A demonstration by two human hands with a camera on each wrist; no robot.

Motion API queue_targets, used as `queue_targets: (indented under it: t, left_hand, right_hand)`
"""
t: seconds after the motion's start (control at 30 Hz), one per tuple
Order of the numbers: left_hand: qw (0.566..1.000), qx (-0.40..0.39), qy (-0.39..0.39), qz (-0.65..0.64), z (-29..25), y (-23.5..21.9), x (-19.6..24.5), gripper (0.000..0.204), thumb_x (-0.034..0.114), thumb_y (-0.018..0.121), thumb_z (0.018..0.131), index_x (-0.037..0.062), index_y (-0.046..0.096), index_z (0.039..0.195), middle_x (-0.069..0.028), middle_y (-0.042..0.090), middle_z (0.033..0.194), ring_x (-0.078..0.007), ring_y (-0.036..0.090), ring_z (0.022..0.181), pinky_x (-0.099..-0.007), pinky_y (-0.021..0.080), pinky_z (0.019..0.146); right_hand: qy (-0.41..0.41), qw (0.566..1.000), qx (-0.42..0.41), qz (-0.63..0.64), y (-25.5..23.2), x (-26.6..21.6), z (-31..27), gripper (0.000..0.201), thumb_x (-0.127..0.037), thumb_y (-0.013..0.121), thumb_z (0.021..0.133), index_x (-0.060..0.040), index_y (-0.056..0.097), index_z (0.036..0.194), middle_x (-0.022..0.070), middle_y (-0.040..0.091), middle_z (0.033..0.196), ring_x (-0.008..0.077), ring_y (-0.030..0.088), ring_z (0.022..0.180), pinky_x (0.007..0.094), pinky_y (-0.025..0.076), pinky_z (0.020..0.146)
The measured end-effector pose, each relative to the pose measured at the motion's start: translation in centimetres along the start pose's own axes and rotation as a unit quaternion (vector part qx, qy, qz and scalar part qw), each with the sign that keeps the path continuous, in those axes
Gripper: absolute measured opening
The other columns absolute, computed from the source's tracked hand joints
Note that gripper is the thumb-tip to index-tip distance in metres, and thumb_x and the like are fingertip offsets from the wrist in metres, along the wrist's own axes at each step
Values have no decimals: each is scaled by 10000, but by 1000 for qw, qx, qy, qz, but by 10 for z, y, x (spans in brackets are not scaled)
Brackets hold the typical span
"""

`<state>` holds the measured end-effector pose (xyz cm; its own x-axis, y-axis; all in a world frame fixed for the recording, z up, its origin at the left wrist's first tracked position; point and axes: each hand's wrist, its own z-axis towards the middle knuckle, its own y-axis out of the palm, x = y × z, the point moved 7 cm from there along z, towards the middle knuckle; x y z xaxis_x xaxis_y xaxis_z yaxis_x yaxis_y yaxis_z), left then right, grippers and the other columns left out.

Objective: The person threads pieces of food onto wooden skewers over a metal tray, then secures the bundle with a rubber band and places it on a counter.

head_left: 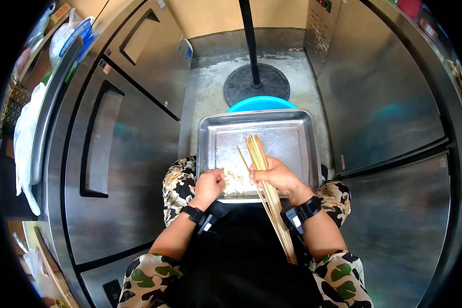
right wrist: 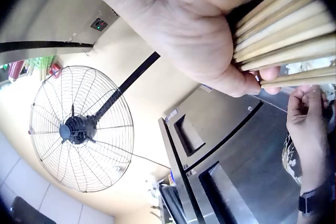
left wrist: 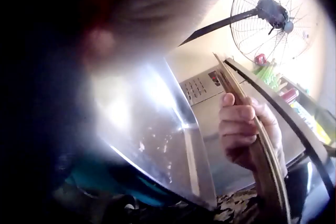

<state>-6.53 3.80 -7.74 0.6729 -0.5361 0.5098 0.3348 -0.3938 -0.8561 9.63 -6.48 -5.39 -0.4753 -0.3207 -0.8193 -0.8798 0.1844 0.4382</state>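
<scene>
The right hand (head_left: pixel 279 177) grips a bundle of sticks (head_left: pixel 275 210), its fingers wrapped round them. The sticks slant from eleven o'clock, above the tray (head_left: pixel 287 134), to five o'clock, against the person's dark front. At the bundle's nine o'clock side, a few sticks stand slightly apart, held by the thumb and a finger.

The left hand (head_left: pixel 210 186) is at the tray's seven o'clock corner, fingers bent in and close together; whether they hold anything, I cannot tell. Just beside it, toward three o'clock, pale pieces (head_left: pixel 233 180) lie heaped in the tray.

A blue basin (head_left: pixel 261 102) shows past the tray's twelve o'clock rim, and beyond it the round black base (head_left: pixel 236 84) of a pole. Steel cabinets stand at nine (head_left: pixel 133 164) and three o'clock. Both wrist views show a fan (right wrist: pixel 76 129).
</scene>
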Motion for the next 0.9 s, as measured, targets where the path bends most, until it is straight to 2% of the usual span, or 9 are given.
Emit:
queue_targets:
  t: [0.17, 0.27, 0.4, 0.53, 0.57, 0.63, 0.7, 0.8, 0.9]
  left_hand:
    - [998, -35, 15, -56, -5, -19, 37, 203, 77, 629, 721, 104, 592, 919, -102, 581, 889, -291, 601, 792, -385, 485, 699]
    - [976, -102, 192, 34, -13, -4, 71, 300, 76, 640, 706, 115, 589, 999, -94, 552, 995, -270, 572, 909, -363, 482, 766]
    - [964, -88, 203, 145, -5, 18, 66, 286, 74, 635, 695, 103, 615, 979, -87, 545, 1027, -263, 536, 1001, -350, 466, 828]
    - [984, -43, 172, 30, -4, 2, 63, 204, 54, 659, 687, 71, 638, 888, -78, 585, 889, -295, 584, 844, -356, 502, 741]
    - [985, -25, 167, -29, -3, -3, 59, 132, 25, 660, 727, 33, 635, 857, -76, 618, 824, -243, 617, 731, -310, 511, 687]
    - [986, -45, 60, -146, 1, 4, 29, 101, 22, 647, 768, 22, 629, 867, -67, 634, 815, -177, 614, 708, -273, 503, 675]
    - [958, -59, -16, -280, 7, 27, -14, 84, 21, 610, 830, 13, 606, 913, -33, 640, 783, -72, 581, 690, -215, 479, 638]
    - [914, -22, -111, -390, 7, 19, -30, 166, -9, 636, 794, 3, 596, 954, -8, 603, 734, -54, 530, 618, -212, 454, 570]
    - [890, -30, -110, -441, 9, 10, -23, 146, -34, 630, 789, 27, 581, 912, 12, 589, 730, -49, 527, 655, -195, 440, 614]
  right_hand:
    - [-14, 1000, -8, 11, 4, -6, -2, 129, -47, 629, 758, -53, 552, 862, 37, 590, 737, 94, 553, 614, 226, 442, 542]
    - [-7, 1000, -16, 17, 5, -6, -3, 129, -37, 628, 758, -50, 550, 860, 32, 586, 739, 95, 555, 615, 230, 448, 549]
    - [-11, 1000, -6, 13, 4, -8, -5, 130, -23, 629, 758, -48, 547, 856, 26, 581, 740, 95, 559, 627, 234, 457, 560]
    - [-10, 1000, -5, 14, 2, -8, -6, 128, -23, 629, 758, -50, 546, 851, 20, 572, 731, 95, 558, 636, 232, 456, 562]
    - [-12, 1000, -3, 15, 2, -8, -5, 128, -22, 629, 757, -51, 545, 850, 18, 570, 731, 95, 557, 638, 231, 455, 561]
    - [-12, 1000, -2, 14, 3, -8, -6, 127, -20, 628, 757, -51, 545, 847, 15, 567, 732, 94, 554, 638, 231, 453, 558]
    - [-5, 1000, -2, 13, 4, -8, -7, 126, -17, 628, 757, -51, 545, 845, 13, 565, 735, 93, 552, 635, 231, 450, 552]
    - [-5, 1000, -2, -1, 4, -7, -3, 124, -12, 627, 757, -51, 543, 841, 12, 567, 741, 90, 551, 633, 232, 448, 542]
    - [-12, 1000, -8, 9, 2, -4, -2, 156, 1, 636, 770, -36, 549, 895, 50, 593, 749, 124, 598, 668, 226, 467, 556]
